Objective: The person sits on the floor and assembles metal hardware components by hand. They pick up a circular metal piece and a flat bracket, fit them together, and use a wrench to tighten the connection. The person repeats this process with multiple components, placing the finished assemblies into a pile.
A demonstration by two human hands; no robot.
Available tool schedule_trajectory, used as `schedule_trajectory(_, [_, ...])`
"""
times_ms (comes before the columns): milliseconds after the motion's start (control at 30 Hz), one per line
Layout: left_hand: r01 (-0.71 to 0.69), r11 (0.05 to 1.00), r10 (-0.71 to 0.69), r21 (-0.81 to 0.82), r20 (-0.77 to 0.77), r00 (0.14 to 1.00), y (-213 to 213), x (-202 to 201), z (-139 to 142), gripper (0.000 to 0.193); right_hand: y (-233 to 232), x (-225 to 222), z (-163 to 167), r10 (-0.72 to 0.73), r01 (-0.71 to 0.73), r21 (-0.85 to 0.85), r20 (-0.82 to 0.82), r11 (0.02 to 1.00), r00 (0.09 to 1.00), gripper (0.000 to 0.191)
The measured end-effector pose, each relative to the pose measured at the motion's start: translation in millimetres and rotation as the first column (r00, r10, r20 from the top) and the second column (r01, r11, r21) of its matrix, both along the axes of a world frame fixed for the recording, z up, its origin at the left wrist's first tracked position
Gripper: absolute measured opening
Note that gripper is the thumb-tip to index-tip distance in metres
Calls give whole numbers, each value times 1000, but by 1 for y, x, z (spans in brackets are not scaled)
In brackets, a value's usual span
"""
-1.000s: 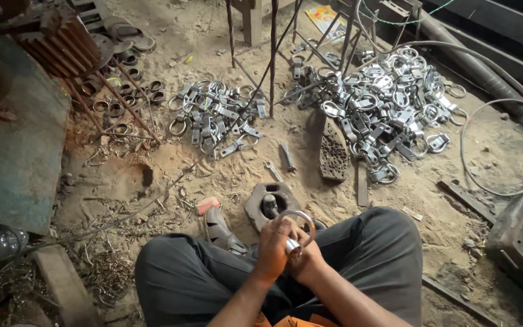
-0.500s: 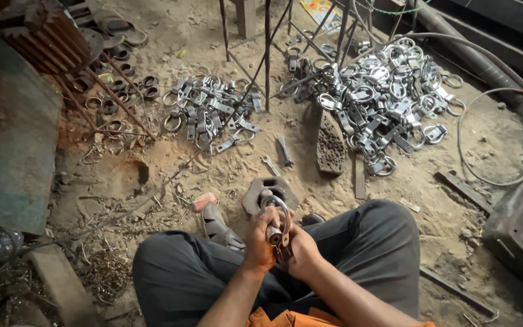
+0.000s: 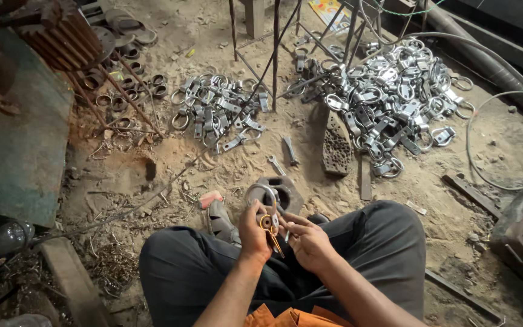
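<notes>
Head view, looking down on a seated person in dark trousers on a sandy, littered workshop floor. Far left lies a rusty green metal sheet [image 3: 13, 145], and beside it a scatter of dark rusted rings [image 3: 125, 91]. Further right sits a small pile of bright ring-and-plate fittings [image 3: 216, 115]. Below it, over the lap, the left hand [image 3: 254, 233] is closed around a ring-and-plate fitting [image 3: 266, 209], its steel loop standing up above the fingers and an orange-yellow piece showing at the thumb. Just right, close against it, the right hand [image 3: 310, 242] is curled, fingertips pinching at the fitting's lower part; exactly what it grips cannot be told. Both forearms rise from the bottom edge, meeting between the knees. Beyond, a perforated dark block [image 3: 337, 145] lies on the sand, then a large heap of shiny fittings [image 3: 394, 103].
</notes>
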State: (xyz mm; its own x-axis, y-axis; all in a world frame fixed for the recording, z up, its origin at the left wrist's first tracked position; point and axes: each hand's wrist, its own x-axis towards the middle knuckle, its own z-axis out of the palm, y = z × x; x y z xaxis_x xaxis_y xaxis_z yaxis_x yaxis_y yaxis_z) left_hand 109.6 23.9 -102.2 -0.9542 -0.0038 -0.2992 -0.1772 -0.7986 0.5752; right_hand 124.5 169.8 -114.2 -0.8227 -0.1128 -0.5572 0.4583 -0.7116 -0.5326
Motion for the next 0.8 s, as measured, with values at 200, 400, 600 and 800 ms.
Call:
schedule_trajectory(200, [-43,995,54,-85,128,990,4,0,1,29,4,0,2,-15,21,99,-63,995,998,37])
schedule_trajectory(400, [6,993,15,-122,170,985,5,0,-1,28,3,-3,-2,-109,107,81,26,991,994,34])
schedule_trajectory(600, [-30,992,52,-123,179,982,4,-5,-6,36,3,-3,2,-58,59,75,-17,995,998,37])
schedule_trajectory(800, [17,994,10,-105,254,967,-1,-4,3,35,1,0,8,-68,74,153,-43,985,997,29])
